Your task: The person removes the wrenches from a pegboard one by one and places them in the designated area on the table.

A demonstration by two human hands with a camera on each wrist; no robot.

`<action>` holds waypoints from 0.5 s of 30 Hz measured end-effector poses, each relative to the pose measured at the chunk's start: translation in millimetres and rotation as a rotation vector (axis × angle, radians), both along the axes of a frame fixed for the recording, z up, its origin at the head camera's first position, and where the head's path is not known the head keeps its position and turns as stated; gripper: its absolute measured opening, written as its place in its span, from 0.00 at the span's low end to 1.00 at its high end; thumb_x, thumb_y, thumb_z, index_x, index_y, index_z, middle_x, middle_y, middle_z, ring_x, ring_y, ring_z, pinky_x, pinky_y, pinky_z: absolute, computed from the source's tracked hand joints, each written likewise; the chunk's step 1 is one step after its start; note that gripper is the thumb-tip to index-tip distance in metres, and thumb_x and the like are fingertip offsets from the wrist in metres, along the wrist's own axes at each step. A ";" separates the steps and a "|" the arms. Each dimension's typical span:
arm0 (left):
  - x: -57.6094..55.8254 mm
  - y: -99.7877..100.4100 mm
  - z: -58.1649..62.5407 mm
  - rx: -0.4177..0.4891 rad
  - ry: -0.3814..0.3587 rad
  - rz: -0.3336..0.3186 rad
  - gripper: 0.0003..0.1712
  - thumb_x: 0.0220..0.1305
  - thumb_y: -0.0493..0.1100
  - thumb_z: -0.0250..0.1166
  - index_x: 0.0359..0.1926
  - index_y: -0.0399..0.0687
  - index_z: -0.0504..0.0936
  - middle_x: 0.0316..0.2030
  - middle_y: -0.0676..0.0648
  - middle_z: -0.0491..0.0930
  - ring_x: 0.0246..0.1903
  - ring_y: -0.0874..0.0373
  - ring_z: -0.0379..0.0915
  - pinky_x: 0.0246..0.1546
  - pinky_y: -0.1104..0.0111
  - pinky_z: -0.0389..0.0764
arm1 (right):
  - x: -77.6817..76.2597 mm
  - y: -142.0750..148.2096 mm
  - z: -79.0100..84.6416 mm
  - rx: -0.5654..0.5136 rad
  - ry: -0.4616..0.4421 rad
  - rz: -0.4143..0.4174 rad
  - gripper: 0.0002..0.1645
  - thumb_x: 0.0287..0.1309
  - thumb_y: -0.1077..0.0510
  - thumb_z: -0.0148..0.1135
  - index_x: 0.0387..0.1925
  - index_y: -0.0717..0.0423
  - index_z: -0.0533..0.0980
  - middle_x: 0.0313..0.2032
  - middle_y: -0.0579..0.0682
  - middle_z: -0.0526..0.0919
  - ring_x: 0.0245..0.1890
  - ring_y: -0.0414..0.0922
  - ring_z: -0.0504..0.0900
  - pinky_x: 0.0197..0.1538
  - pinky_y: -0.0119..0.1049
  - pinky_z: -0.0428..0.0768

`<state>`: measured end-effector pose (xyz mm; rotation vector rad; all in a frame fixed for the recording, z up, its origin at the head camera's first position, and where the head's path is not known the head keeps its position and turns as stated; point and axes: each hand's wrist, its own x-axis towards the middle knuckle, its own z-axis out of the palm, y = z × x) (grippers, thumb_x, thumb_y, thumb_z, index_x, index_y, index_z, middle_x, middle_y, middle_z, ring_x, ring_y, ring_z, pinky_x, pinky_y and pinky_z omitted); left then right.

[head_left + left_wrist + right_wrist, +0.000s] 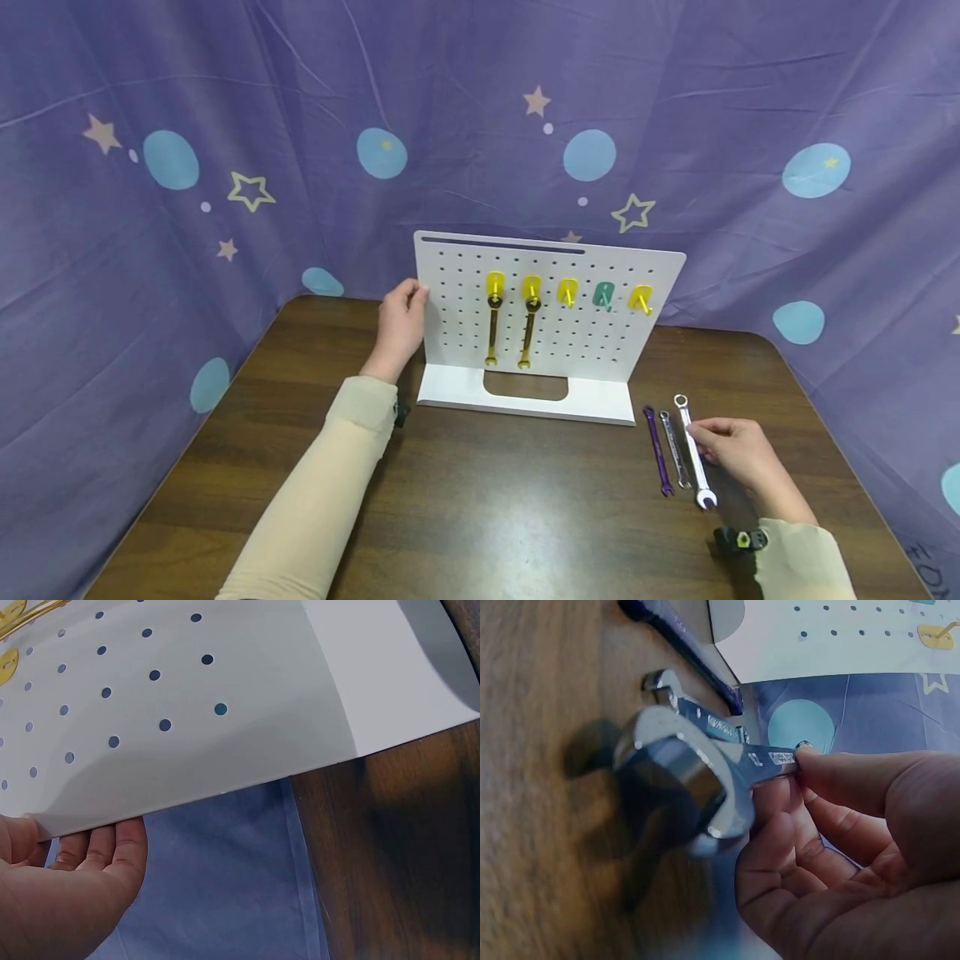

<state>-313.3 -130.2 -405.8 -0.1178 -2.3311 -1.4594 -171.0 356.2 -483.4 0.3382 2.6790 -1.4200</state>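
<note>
With its thumb in front and fingers behind, my left hand (402,318) pinches the left edge of a white pegboard (457,333); the left wrist view shows the same grip at the board's edge (247,761). My right hand (738,454) pinches a silver combination wrench (694,458) by its shaft. In the right wrist view the wrench's open end (682,772) points toward the camera, over the wood. Left of it lie a smaller silver wrench (675,450) and a purple wrench (658,450). Two gold wrenches, one (492,333) left of the other (528,333), hang from yellow hooks.
Further right on the board are a yellow hook (567,292), a green hook (603,295) and another yellow hook (641,298), all bare. The board stands on its white base (525,406) on a brown wooden table (480,500). A purple patterned curtain (480,125) hangs behind.
</note>
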 end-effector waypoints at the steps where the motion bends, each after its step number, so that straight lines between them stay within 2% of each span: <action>1: -0.2 0.0 0.0 0.001 0.002 0.001 0.14 0.80 0.41 0.53 0.43 0.34 0.79 0.32 0.38 0.76 0.32 0.50 0.68 0.33 0.61 0.70 | 0.0 0.3 0.0 0.009 -0.004 0.003 0.22 0.69 0.57 0.65 0.49 0.76 0.80 0.29 0.51 0.83 0.28 0.42 0.79 0.31 0.33 0.79; 6: -0.6 0.2 -0.2 0.003 0.003 0.005 0.14 0.80 0.41 0.53 0.43 0.34 0.79 0.32 0.39 0.76 0.32 0.49 0.68 0.33 0.61 0.69 | 0.0 1.6 -0.6 0.057 -0.016 0.022 0.19 0.68 0.56 0.66 0.45 0.74 0.82 0.27 0.49 0.81 0.28 0.42 0.77 0.29 0.34 0.77; 15: -0.9 0.8 -0.4 0.015 -0.008 0.004 0.14 0.80 0.42 0.54 0.44 0.34 0.80 0.34 0.38 0.77 0.33 0.49 0.68 0.33 0.61 0.70 | -2.4 3.2 -3.5 0.111 0.018 0.035 0.16 0.68 0.59 0.65 0.41 0.74 0.83 0.26 0.48 0.81 0.27 0.43 0.77 0.28 0.35 0.76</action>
